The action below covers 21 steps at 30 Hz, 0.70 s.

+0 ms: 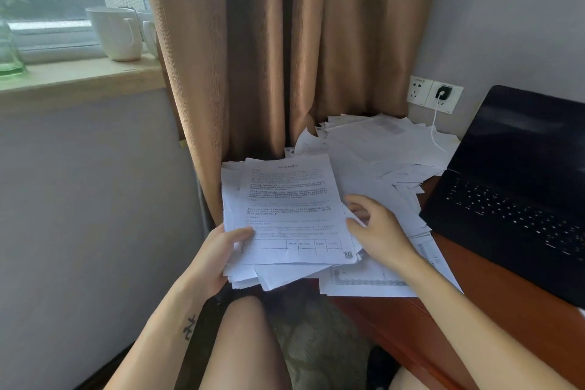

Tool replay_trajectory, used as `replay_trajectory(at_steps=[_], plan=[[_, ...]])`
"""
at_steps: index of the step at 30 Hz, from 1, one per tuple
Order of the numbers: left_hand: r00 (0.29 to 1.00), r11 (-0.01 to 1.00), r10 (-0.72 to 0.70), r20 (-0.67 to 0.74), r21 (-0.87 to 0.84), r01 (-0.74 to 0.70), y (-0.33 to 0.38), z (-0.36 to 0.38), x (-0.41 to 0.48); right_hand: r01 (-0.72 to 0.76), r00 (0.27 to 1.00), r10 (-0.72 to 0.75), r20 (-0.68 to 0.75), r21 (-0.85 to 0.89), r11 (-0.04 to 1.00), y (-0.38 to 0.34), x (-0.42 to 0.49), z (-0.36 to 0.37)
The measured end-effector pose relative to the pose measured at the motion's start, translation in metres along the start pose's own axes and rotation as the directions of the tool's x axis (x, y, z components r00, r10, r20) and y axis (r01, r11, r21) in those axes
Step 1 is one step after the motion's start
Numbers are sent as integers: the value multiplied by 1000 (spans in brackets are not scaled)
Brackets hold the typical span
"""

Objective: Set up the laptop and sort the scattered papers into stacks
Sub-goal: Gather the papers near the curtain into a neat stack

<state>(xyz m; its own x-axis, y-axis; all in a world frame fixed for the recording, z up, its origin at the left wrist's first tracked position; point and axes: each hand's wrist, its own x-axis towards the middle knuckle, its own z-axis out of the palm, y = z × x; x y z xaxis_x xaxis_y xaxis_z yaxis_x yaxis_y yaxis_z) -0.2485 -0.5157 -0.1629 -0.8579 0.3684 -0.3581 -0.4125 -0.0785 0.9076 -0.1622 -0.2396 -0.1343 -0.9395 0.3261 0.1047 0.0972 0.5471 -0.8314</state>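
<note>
Halfway through the paper mess, laptop (512, 187) already open on the desk (474, 279)

Left hand (218, 250) pinches the ragged stack of printed sheets (285, 209) by its lower left corner. Right hand (376, 231) sits at its right edge, fingers loosely bent, can't tell if it's gripping. Thin floppy slidey stuff imo, so support both sides. Text is too blurry to read, just a table and a QR code.

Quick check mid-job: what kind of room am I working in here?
Probably a bedroom or hotel-room corner used as a workspace: a wooden desk strewn with papers beside an open laptop, a charger plugged into wall sockets, and white mugs on the windowsill.
</note>
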Motion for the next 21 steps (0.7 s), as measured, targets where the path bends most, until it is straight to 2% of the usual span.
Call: replay_trajectory(at_steps=[4, 11, 21], plan=[[998, 993, 32, 47, 108, -37, -3, 2, -3, -99, 993, 90, 71, 136, 986, 1, -4, -4], [994, 996, 45, 102, 71, -53, -3, 6, -10, -75, 988, 79, -136, 35, 997, 10, 6, 1], [1000, 999, 22, 8, 25, -23, -5, 6, -3, -94, 986, 94, -138, 1, 996, 18, 12, -13]])
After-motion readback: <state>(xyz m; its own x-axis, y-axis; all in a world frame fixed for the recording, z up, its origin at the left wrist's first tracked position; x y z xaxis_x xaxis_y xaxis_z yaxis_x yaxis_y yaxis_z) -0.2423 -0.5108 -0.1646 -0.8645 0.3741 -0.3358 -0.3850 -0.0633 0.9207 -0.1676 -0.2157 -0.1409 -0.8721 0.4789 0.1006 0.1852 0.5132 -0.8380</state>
